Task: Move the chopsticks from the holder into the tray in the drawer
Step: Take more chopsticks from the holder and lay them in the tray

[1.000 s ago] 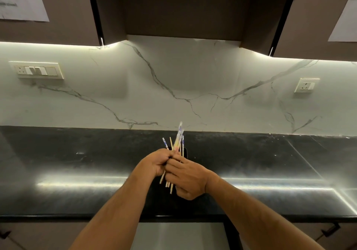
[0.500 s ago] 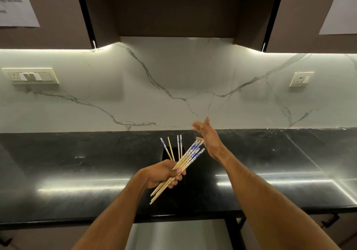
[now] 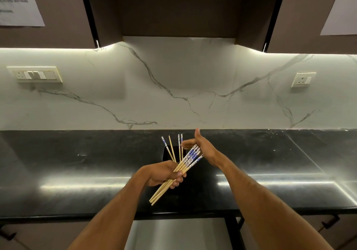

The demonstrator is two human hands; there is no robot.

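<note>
From the head camera, the only view I have, my left hand [image 3: 164, 174] is curled round a bundle of pale wooden chopsticks with blue-and-white patterned tops [image 3: 181, 169], fingers wrapped over the plain shafts near the middle. I judge that mid-shaft grip serves to keep the sticks together as one sheaf while more are collected. The bundle's long axis runs on a diagonal: patterned ends point up and to the right, toward the wall, and the plain tips point down and to the left, toward me, sticking out below my fist.

My right hand [image 3: 201, 147] is held flat and relaxed, thumb up, fingers straight and grasping nothing. It sits just beside the four chopsticks left standing [image 3: 174, 147] in the dark, square-looking holder [image 3: 167, 154] on the black polished stone counter [image 3: 77, 172]. I read that as a reach for the remaining sticks. Those four stand nearly upright, patterned ends up, two leaning slightly left and two almost vertical.

So the chopsticks are split: most in my left fist above the counter, the rest in the holder behind it. At the bottom edge a pale grey surface [image 3: 173, 234] shows below the counter front; I cannot tell whether it is the open drawer, and no tray is visible
</note>
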